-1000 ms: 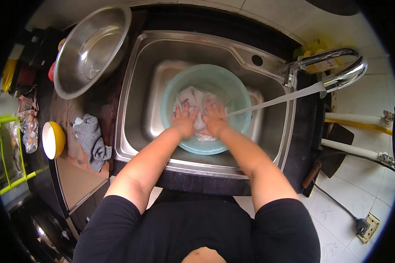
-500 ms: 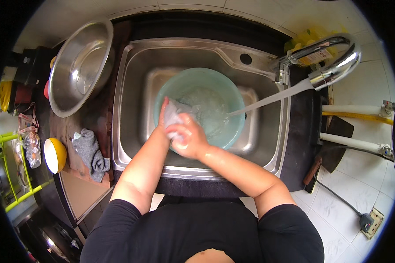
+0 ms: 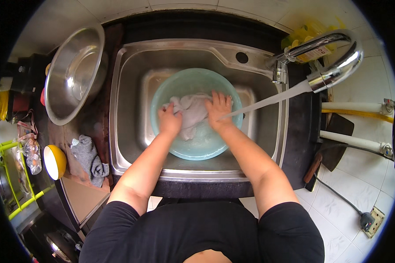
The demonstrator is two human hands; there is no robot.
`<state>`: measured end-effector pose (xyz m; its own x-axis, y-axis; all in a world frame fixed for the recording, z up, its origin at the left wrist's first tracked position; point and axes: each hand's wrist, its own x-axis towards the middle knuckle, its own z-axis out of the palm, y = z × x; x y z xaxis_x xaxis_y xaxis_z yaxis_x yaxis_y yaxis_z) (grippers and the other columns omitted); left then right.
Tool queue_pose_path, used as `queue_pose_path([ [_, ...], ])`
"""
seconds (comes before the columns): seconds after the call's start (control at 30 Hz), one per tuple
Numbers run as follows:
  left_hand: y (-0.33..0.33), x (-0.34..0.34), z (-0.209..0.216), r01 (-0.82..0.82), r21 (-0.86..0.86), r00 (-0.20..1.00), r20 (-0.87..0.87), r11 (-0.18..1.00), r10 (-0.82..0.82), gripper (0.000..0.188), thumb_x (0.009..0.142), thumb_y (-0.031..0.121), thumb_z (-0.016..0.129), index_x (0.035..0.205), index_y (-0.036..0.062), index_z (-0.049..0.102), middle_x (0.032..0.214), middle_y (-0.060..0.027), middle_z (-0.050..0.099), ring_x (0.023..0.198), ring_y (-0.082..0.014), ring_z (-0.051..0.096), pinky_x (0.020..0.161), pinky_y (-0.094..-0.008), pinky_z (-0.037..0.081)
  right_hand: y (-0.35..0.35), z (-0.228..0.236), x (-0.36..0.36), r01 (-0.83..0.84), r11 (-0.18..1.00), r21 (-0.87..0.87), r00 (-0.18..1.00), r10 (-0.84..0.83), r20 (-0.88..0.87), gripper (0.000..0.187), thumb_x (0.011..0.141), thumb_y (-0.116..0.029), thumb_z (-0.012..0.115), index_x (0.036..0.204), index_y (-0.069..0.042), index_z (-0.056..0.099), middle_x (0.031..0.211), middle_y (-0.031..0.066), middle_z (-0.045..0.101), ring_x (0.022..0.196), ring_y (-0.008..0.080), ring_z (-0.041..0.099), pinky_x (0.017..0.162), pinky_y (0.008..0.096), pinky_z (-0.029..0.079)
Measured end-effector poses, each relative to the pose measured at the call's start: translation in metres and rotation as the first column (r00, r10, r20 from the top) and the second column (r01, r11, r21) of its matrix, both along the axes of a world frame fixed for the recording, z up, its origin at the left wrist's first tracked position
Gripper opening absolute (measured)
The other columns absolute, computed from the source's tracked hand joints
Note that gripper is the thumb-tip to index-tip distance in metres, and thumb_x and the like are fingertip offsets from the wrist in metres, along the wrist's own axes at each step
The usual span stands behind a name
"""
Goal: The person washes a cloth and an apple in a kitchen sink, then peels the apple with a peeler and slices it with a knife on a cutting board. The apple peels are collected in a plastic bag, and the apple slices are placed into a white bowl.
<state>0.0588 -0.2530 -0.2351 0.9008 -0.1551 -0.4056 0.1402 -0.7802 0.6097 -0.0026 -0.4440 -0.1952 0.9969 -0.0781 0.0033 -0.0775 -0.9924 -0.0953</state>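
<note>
A pale, wet cloth [image 3: 192,110] lies spread and crumpled in the water of a light green basin [image 3: 197,154]. My left hand [image 3: 169,122] has its fingers bent over the cloth's left end, thumb toward the middle. At the cloth's right side, my right hand [image 3: 219,110] lies with fingers stretched out and apart, touching its edge. From the faucet [image 3: 327,79] a stream of water runs slanting down to the left and meets my right hand near the wrist.
The basin stands inside a steel sink [image 3: 136,109]. Left of it are a large tilted metal bowl [image 3: 77,72], a grey cloth [image 3: 91,158] and a yellow bowl [image 3: 57,162]. A cleaver-like blade [image 3: 337,144] and a plugged-in cable [image 3: 344,199] are at the right.
My hands have moved apart and down into the basin. The pale cloth, bunched between them before, now lies loosened in the water. The faucet keeps running.
</note>
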Motion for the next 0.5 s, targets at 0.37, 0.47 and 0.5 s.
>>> queue_pose_path([
  [0.37,0.005,0.004,-0.004,0.054,-0.326,0.990,0.138,0.944,-0.009,0.066,0.075,0.029,0.064,0.134,0.0221,0.034,0.143,-0.0126,0.022,0.128,-0.0346,0.027,0.103,-0.0456,0.027,-0.008,-0.037,0.019,0.219,0.895,0.388,0.976,-0.201,-0.089,0.063,0.067,-0.040,0.066,0.124,-0.020,0.047,0.131,0.0159,0.036,0.121,0.0381,0.032,0.098,0.0489,0.029],
  [0.47,-0.017,-0.004,0.032,-0.582,-0.626,0.812,-0.484,0.519,0.326,0.063,0.079,0.039,0.060,0.133,0.0160,0.036,0.140,-0.0116,0.027,0.124,-0.0322,0.033,0.101,-0.0434,0.032,0.056,-0.021,0.020,0.439,0.750,0.495,0.885,-0.455,-0.095,0.052,0.068,-0.026,0.064,0.118,-0.016,0.051,0.121,0.0185,0.045,0.113,0.0353,0.042,0.095,0.0412,0.035],
  [0.5,-0.022,-0.007,0.046,-0.752,-0.574,0.655,-0.705,0.324,0.271,0.063,0.081,0.042,0.059,0.132,0.0142,0.036,0.140,-0.0114,0.029,0.122,-0.0317,0.036,0.100,-0.0423,0.034,0.070,-0.046,0.018,0.380,0.574,0.725,0.882,-0.461,-0.097,0.048,0.069,-0.021,0.062,0.115,-0.014,0.053,0.119,0.0188,0.047,0.109,0.0343,0.044,0.094,0.0391,0.036],
])
